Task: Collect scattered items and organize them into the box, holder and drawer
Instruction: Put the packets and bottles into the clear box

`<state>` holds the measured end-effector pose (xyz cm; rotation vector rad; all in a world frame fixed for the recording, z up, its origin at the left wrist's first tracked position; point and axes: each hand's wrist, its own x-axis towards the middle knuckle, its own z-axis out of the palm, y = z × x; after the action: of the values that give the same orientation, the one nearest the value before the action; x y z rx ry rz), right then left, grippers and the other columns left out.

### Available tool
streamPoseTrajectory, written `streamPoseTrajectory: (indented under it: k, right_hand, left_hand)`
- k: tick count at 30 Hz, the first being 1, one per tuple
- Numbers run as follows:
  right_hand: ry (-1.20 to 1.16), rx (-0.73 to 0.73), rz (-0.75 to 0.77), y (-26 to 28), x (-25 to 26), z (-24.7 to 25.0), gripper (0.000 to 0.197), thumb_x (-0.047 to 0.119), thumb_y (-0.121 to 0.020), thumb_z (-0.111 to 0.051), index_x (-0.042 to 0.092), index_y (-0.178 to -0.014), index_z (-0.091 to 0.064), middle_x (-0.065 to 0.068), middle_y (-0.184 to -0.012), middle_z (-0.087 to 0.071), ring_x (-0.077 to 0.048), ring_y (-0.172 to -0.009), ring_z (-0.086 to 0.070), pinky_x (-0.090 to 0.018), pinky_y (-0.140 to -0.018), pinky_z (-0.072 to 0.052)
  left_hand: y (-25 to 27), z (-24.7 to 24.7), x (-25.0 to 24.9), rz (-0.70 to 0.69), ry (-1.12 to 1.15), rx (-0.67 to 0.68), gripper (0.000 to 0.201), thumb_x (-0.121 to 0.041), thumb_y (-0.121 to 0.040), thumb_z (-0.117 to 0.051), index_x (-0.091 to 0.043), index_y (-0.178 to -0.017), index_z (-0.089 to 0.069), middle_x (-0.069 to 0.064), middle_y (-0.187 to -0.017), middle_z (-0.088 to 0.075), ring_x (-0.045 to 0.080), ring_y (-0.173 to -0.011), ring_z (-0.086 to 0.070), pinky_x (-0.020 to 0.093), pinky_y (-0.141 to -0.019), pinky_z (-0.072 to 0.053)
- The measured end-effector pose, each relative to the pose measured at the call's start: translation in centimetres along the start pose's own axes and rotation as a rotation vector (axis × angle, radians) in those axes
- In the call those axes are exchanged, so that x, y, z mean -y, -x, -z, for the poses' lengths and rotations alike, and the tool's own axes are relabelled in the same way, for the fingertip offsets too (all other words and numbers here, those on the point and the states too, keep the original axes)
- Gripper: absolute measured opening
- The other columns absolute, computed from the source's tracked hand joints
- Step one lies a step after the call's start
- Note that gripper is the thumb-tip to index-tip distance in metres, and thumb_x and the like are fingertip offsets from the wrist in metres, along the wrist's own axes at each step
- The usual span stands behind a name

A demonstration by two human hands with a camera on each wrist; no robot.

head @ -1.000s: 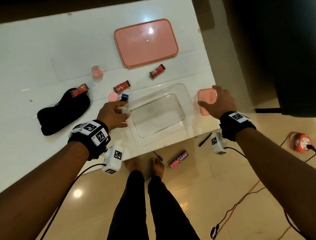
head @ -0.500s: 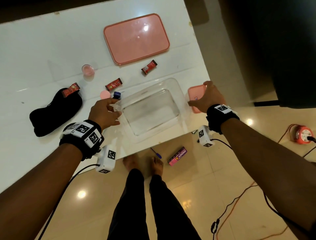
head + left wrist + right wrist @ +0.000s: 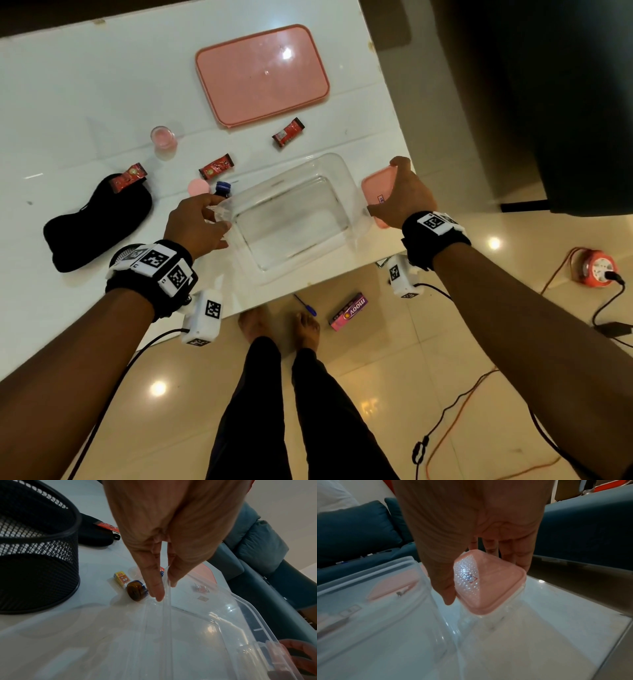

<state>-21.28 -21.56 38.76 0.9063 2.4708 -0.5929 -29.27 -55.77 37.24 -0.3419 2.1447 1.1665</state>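
A clear plastic box [image 3: 291,222] stands empty at the table's near edge. My left hand [image 3: 219,219] pinches its left rim [image 3: 167,605] between thumb and fingers. My right hand [image 3: 387,192] grips a small clear container with a pink lid [image 3: 373,186], held tilted just right of the box [image 3: 368,615]. In the right wrist view the thumb and fingers wrap round the pink lid [image 3: 496,588]. Three red candy wrappers [image 3: 288,132] [image 3: 216,166] [image 3: 128,176] lie scattered on the table. A brown bottle [image 3: 136,591] with a blue cap [image 3: 222,187] lies beside the left hand.
The big pink lid [image 3: 262,73] lies at the back. A black pouch [image 3: 97,222], a small pink cup [image 3: 163,137] and a pink cap [image 3: 198,186] sit to the left. A black mesh holder [image 3: 34,561] stands near the left wrist. A blue pen [image 3: 306,305] and a pink carton [image 3: 348,311] lie on the floor.
My right hand has closed round the pink-lidded container and brought it closer to the box's right wall. The left hand stays on the box rim.
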Motion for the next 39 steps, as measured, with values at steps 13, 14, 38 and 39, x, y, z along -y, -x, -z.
streamPoseTrajectory:
  k: [13, 14, 38, 39]
  right_hand:
    - [-0.124, -0.081, 0.165, -5.9, 2.6, 4.9, 0.102, 0.040, -0.070, -0.084, 0.023, -0.149, -0.024, -0.003, -0.146, -0.043, -0.027, -0.129, -0.047, -0.043, -0.105, -0.043]
    - [-0.086, -0.052, 0.181, -7.0, 3.3, 4.8, 0.104, 0.039, -0.070, -0.084, 0.023, -0.151, -0.021, -0.005, -0.149, -0.040, -0.029, -0.132, -0.044, -0.044, -0.108, -0.040]
    - [0.364, 0.165, 0.554, -9.7, 17.8, 2.8, 0.033, 0.044, -0.086, -0.069, 0.032, -0.116, -0.062, 0.005, -0.111, -0.069, -0.020, -0.105, -0.062, -0.036, -0.095, -0.048]
    - [0.429, 0.203, 0.572, -9.9, 18.3, 2.2, 0.034, 0.043, -0.086, -0.069, 0.033, -0.118, -0.062, 0.005, -0.115, -0.068, -0.021, -0.108, -0.061, -0.037, -0.096, -0.047]
  left_hand:
    - [0.6, -0.1, -0.4, 0.010, 0.021, -0.031, 0.044, -0.003, -0.085, -0.068, -0.021, -0.124, -0.061, -0.003, -0.086, -0.055, 0.018, -0.079, -0.062, 0.030, -0.061, -0.058]
    - [0.6, -0.1, -0.4, 0.008, 0.021, -0.031, 0.044, -0.003, -0.085, -0.068, -0.022, -0.124, -0.061, -0.003, -0.086, -0.055, 0.017, -0.079, -0.061, 0.030, -0.061, -0.058]
    - [0.3, 2.1, -0.6, -0.124, -0.190, -0.030, 0.031, -0.030, -0.085, -0.068, -0.027, -0.116, -0.064, -0.006, -0.100, -0.063, 0.018, -0.089, -0.065, 0.030, -0.081, -0.053]
    - [0.0, 2.6, -0.9, -0.134, -0.227, -0.051, 0.030, -0.031, -0.086, -0.068, -0.028, -0.116, -0.064, -0.008, -0.101, -0.063, 0.015, -0.088, -0.064, 0.020, -0.077, -0.048]
